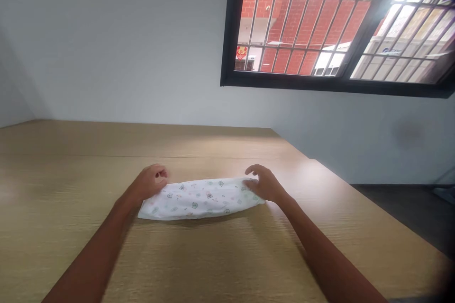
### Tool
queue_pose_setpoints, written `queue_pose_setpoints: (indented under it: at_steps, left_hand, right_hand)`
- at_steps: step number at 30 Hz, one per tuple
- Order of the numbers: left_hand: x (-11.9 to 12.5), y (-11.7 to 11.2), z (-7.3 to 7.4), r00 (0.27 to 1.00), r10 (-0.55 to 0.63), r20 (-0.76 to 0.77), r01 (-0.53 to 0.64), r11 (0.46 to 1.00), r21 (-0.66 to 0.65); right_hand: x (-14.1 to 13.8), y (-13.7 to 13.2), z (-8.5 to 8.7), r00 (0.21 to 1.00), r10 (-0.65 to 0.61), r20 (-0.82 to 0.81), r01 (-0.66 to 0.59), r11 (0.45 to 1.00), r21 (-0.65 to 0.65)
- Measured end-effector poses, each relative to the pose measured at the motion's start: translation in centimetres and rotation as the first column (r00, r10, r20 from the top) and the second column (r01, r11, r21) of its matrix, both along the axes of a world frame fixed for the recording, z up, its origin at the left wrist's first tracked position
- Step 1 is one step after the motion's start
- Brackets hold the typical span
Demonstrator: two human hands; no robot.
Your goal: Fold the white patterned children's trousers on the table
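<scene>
A white cloth [206,200] printed with small animal faces lies folded in a long strip across the wooden table. At its left end is my left hand [151,182], fingers curled and apart from the thumb, with the thumb side by the cloth's upper corner. My right hand [262,183] is over the opposite end, its thumb resting on or just above the fabric and its fingers arched with a gap between. Neither hand visibly pinches the cloth. Part of each end is hidden beneath the hands.
The wooden table [220,260] spreads out on all sides of the cloth, with a seam running across its far part. Its right edge slopes down towards the dark floor [387,203]. Behind stands a pale wall [117,42] with a barred, dark-framed window [284,79].
</scene>
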State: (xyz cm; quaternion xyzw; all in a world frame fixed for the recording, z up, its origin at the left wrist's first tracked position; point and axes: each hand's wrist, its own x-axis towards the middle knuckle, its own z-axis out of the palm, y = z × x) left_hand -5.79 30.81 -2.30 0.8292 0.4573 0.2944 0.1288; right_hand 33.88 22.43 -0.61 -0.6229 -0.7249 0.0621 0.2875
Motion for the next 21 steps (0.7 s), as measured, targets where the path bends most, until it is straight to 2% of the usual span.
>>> queue_pose_setpoints:
  at_steps: [2,4,6,8,10,12,17,21]
  left_hand:
    - [2.9,-1.4,-0.3,0.997,-0.063,0.049,0.061,0.997,0.042]
    - [6.2,-3.3,-0.8,0.984,-0.163,0.07,0.162,0.987,0.02]
    - [9.0,-5.4,-1.1,0.967,-0.246,0.061,0.245,0.969,0.012]
    - [10.8,-7.1,-1.2,0.96,-0.278,0.044,0.277,0.961,0.022]
    - [11.8,-8.1,-1.3,0.965,-0.263,0.022,0.262,0.964,0.041]
    - [12.4,-8.6,-1.6,0.968,-0.248,-0.041,0.25,0.966,0.06]
    - [13.4,-8.2,-4.2,0.916,-0.206,-0.346,0.234,0.971,0.043]
    - [13.3,-7.1,-5.1,0.874,-0.209,-0.439,0.262,0.963,0.064]
  right_hand:
    - [-1.7,-0.5,-0.1,0.998,0.057,0.03,-0.06,0.991,0.12]
    - [-4.1,-1.2,-0.4,0.985,0.173,0.006,-0.171,0.968,0.184]
    - [-6.8,-2.2,-0.6,0.955,0.283,-0.083,-0.264,0.946,0.188]
    - [-9.2,-3.1,-0.7,0.911,0.383,-0.155,-0.362,0.92,0.148]
    - [-10.9,-3.7,-0.8,0.87,0.455,-0.191,-0.443,0.891,0.101]
    - [-11.9,-3.9,-1.0,0.855,0.473,-0.214,-0.475,0.879,0.043]
    - [-12.6,-3.3,-1.6,0.881,0.393,-0.265,-0.437,0.889,-0.135]
    - [-13.2,-2.5,-1.4,0.891,0.373,-0.259,-0.425,0.885,-0.19]
